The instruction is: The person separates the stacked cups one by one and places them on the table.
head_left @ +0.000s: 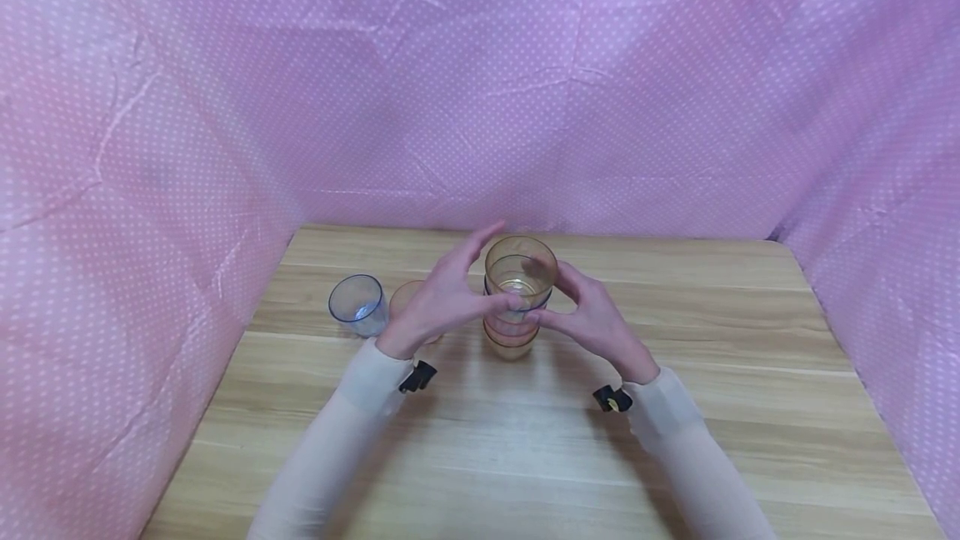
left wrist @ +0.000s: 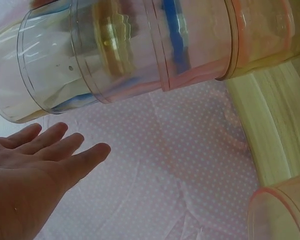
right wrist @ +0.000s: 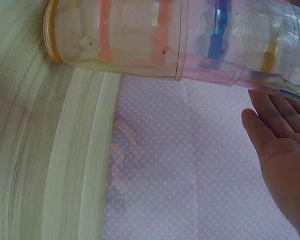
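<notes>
A stack of see-through plastic cups (head_left: 512, 328) stands upright on the table, with a yellow cup (head_left: 510, 350) at the bottom, pink and blue-rimmed ones in the middle and a yellow cup (head_left: 521, 250) on top. My left hand (head_left: 447, 294) is at the stack's left side, fingers spread and thumb across its front. On the opposite side is my right hand (head_left: 596, 319), its fingers partly behind the upper cups. Both wrist views show extended fingers close to the stack (left wrist: 195, 45); whether they touch it I cannot tell.
Left of the stack, a clear blue-rimmed cup (head_left: 358, 307) stands on the wooden table (head_left: 510, 457). Beside it is a pink cup (head_left: 403, 297), partly hidden by my left hand. Pink dotted cloth (head_left: 480, 107) hangs behind the table and along both sides.
</notes>
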{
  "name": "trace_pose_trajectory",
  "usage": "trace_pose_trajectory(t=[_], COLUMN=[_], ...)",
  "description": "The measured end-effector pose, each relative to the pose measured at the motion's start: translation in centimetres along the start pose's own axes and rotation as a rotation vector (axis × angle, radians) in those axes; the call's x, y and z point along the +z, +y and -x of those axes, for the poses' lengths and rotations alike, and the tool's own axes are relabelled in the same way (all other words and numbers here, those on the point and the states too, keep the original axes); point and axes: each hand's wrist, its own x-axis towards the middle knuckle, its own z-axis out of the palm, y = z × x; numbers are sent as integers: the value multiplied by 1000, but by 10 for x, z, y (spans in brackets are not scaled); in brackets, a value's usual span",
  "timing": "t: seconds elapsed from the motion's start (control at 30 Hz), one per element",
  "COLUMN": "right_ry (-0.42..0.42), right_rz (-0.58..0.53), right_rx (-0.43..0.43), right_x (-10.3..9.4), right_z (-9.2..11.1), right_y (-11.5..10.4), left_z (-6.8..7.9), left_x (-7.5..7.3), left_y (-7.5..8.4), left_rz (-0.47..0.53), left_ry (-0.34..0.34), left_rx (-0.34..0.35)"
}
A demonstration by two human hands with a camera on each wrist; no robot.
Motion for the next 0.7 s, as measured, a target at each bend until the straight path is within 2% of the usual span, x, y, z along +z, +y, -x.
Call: trace_pose_trajectory(t=[0.3,0.7], right_ry=[1,3], right_rz=[5,1], right_rx=[30,13], right_x=[-1,-1], right_z=[0,-1], right_y=[0,2], left_z=[-3,-4], left_x=[3,4], left_y=[1,-1], left_rz=[-25,16], left_ry=[-20,-41], left_rx=[7,40])
